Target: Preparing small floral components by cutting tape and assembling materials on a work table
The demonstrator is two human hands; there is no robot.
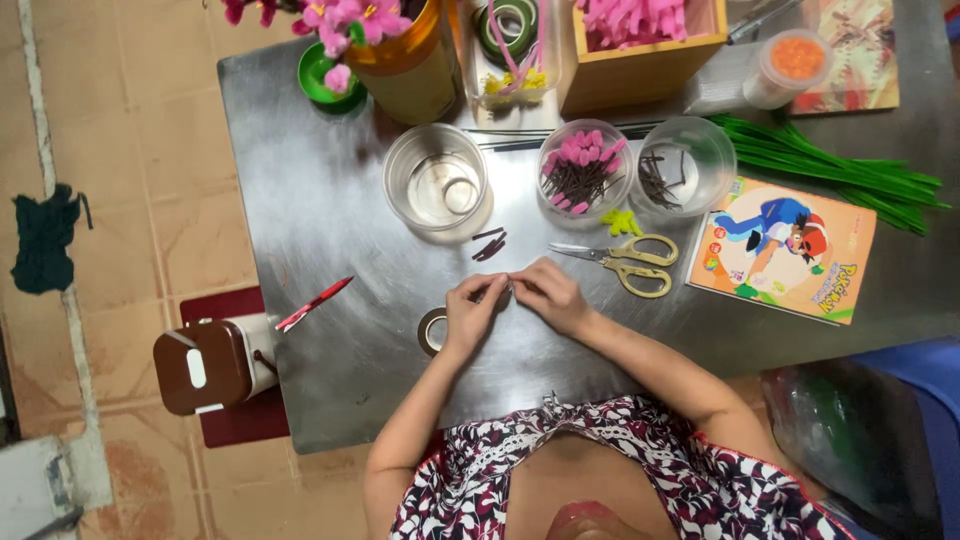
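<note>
My left hand (471, 311) and my right hand (549, 294) meet over the steel table (330, 210), fingertips pinched together on a small thin piece (510, 285) held between them. A brown tape roll (430, 331) lies under my left wrist. Just beyond the hands lie short dark brown stems (489, 243) and yellow-handled scissors (625, 262). Behind them stand three clear cups: an empty one (436, 180), one with pink-tipped brown stems (583, 168) and one with a few brown bits (684, 165).
Green pipe cleaners (840, 165) and a colourful booklet (782, 248) lie at the right. A wooden box of pink pieces (640, 40), a yellow vase with pink flowers (400, 50) and an orange-filled jar (790, 68) stand at the back. A red-white pen (314, 302) lies left.
</note>
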